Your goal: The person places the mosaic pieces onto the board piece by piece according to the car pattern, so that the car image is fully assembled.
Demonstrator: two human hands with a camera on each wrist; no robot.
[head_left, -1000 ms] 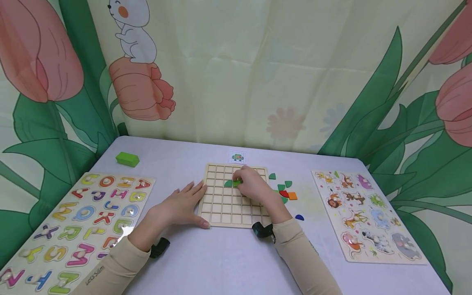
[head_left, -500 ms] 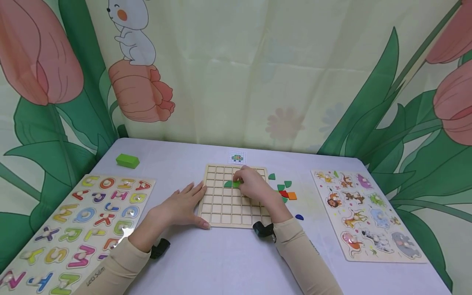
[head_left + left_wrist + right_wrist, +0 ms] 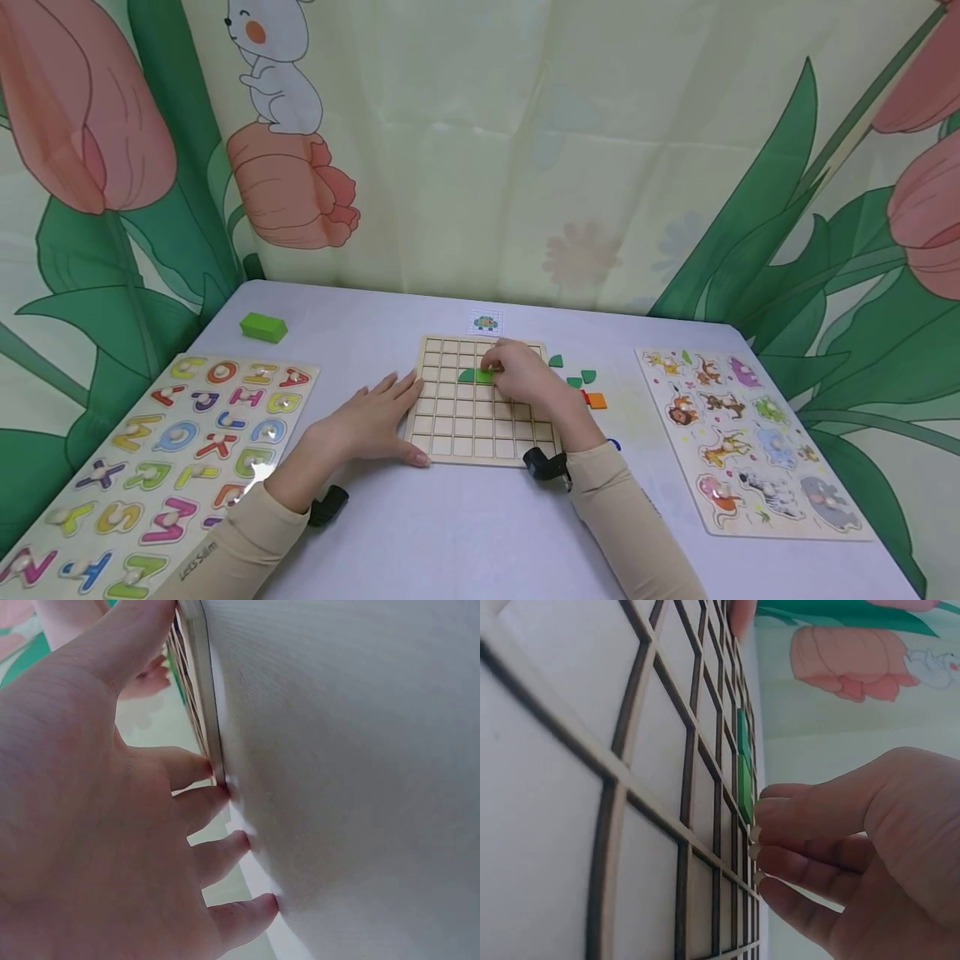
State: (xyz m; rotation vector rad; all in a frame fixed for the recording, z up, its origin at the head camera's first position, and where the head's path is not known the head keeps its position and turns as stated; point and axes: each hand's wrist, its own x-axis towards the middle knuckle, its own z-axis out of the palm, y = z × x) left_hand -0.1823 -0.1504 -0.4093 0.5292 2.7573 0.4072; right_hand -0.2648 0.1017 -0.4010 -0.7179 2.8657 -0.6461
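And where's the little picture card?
In the head view, the picture card lies far back on the table, near the middle, just beyond the grid board.

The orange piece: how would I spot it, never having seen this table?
Start at the wooden grid board near the middle of the white table. Right of it, beyond the right hand, lie loose green pieces. Near them, the orange piece stands out by colour and squarish shape.
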